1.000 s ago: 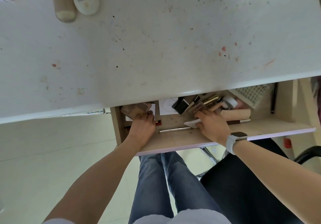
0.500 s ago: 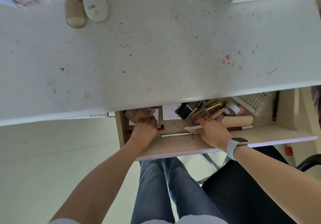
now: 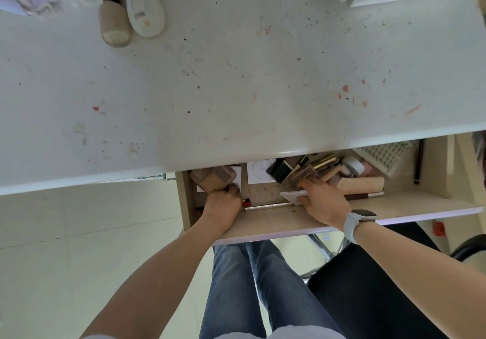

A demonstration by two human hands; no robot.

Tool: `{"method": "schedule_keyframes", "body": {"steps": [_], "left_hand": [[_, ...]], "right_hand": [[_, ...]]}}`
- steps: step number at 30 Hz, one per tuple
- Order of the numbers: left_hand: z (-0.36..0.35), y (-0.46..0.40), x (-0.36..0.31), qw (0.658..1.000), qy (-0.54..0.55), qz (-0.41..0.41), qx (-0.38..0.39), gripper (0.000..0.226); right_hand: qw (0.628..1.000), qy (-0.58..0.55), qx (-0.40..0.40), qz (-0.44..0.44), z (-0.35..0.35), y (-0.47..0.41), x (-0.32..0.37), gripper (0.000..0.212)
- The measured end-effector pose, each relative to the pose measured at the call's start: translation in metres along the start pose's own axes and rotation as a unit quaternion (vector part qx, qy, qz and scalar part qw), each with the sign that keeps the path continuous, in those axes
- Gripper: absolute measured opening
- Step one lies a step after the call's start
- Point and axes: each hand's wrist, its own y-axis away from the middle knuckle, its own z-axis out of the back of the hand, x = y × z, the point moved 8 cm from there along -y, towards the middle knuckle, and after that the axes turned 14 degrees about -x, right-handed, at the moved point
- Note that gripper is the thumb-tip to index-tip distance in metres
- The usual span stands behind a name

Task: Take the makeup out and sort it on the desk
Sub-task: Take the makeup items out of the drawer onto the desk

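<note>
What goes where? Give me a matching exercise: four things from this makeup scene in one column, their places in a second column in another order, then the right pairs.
Things:
1. beige bottle with black cap
2. brown compact
3. watch
4. silver pencil

Places:
A. on the right wrist
B. lying flat on the drawer floor between the two hands
C. on the desk top, far left, beside a white bottle
D. at the drawer's left end, under the left hand's fingertips

Pairs: 1-C, 2-D, 3-A, 4-B
</note>
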Motion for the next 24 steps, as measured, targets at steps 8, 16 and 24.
{"method": "schedule_keyframes", "body": {"steps": [8,16,24], "left_hand": [[-0.006,0.004,0.001,0.999,0.03,0.027,0.028,0.031],[-0.014,0.001,-0.004,0.986,0.067,0.106,0.105,0.037],[-0.017,0.005,-0.006,0.983,0.088,0.07,0.142,0.026]], "right_hand": [[1.0,-0.004,0.005,-0.003,-0.002,0.001,0.0,0.029],[1.0,-0.007,0.007,-0.006,-0.002,0.001,0.001,0.031],[1.0,-0.018,0.008,-0.004,-0.003,0.004,0.002,0.029]]}}
